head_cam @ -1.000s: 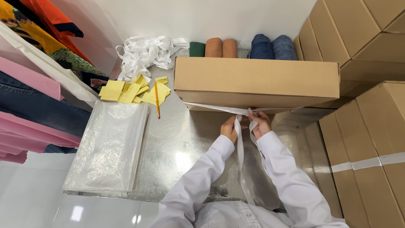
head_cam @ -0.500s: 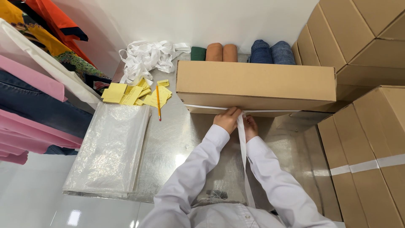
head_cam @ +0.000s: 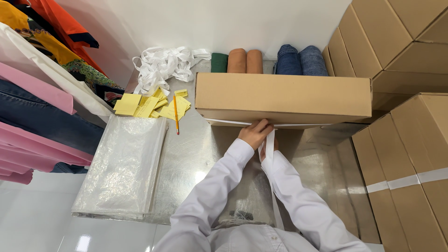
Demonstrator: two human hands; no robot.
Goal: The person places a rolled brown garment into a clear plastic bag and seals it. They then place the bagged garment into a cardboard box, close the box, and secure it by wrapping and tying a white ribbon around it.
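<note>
A long brown cardboard box [head_cam: 284,97] lies on the shiny metal table [head_cam: 200,154]. A white strap [head_cam: 269,154] runs along the box's lower near edge and trails down toward my body. My left hand [head_cam: 255,133] presses against that near edge, fingers closed on the strap. My right hand [head_cam: 269,150] sits just behind and below it, mostly hidden by the strap and my left hand; it seems to grip the strap too. Both arms wear white sleeves.
A stack of clear plastic bags [head_cam: 121,168] lies at the left. Yellow paper slips [head_cam: 149,105] and a pencil [head_cam: 176,114] sit behind it, with tangled white straps [head_cam: 161,65]. Folded garments [head_cam: 266,59] line the wall. Cardboard boxes [head_cam: 406,140] stand right; hanging clothes [head_cam: 42,102] left.
Both hands moved up from the table toward the box's near edge and drew closer together. The strap now lies tighter along the box.
</note>
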